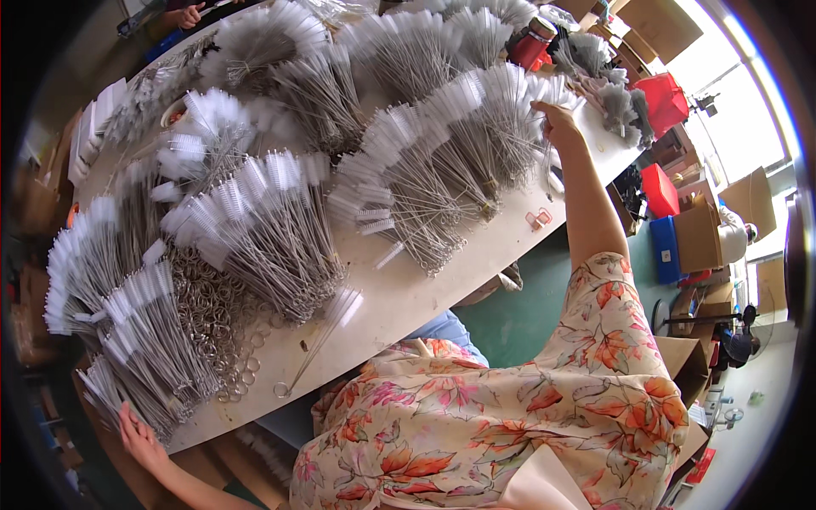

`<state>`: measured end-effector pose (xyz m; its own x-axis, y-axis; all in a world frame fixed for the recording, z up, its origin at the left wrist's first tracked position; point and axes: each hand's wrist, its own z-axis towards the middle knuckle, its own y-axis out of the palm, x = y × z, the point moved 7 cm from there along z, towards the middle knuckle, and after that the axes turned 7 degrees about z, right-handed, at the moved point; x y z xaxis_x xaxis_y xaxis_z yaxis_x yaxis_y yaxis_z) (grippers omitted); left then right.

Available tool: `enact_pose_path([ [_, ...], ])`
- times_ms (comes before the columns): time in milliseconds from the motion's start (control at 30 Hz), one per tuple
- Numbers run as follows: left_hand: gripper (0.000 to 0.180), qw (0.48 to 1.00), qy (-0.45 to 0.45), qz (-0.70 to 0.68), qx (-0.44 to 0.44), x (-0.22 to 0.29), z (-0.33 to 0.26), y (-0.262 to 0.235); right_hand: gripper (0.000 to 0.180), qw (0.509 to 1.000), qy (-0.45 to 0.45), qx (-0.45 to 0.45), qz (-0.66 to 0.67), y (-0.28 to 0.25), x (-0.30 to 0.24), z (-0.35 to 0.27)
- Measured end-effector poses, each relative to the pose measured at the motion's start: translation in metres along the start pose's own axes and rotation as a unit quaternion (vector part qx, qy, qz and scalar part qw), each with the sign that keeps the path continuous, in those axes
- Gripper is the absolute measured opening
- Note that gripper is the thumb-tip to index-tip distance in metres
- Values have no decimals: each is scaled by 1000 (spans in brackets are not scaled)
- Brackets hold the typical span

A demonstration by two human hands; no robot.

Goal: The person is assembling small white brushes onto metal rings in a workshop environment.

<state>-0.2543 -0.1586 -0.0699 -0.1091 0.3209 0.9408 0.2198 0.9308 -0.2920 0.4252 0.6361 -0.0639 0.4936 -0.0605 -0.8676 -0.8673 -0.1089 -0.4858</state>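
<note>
At the table's near left corner my left hand (143,438) has its fingers stretched out and apart, beside a bundle of thin wire brushes (153,387) with white bristle heads. My right hand (558,125) reaches far to the right, fingers curled, at the end of a fanned row of the same brushes (510,93). What its fingers close on is hidden. Between the hands lie another large brush bundle (263,229), a heap of metal rings (204,297) and a few loose brushes (323,340) near the front edge, one with a ring at its end.
More brush bundles (255,38) cover the back of the white table (476,255). A red-and-dark flask (532,44) stands at the far right. Another person's hand (189,15) shows at the far left. Cardboard boxes (697,238), a blue crate (665,249) and a fan (739,336) are off to the right.
</note>
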Motion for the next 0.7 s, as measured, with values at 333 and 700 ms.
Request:
enact_pose_path([
  [333,29,979,94,-177,-39,37,-37,69,28,883,-244,369,-160,-38,-171,-49],
  [700,23,904,258,-102,-326,165,-195,280,17,736,-158,-456,475,265,-259,-319],
])
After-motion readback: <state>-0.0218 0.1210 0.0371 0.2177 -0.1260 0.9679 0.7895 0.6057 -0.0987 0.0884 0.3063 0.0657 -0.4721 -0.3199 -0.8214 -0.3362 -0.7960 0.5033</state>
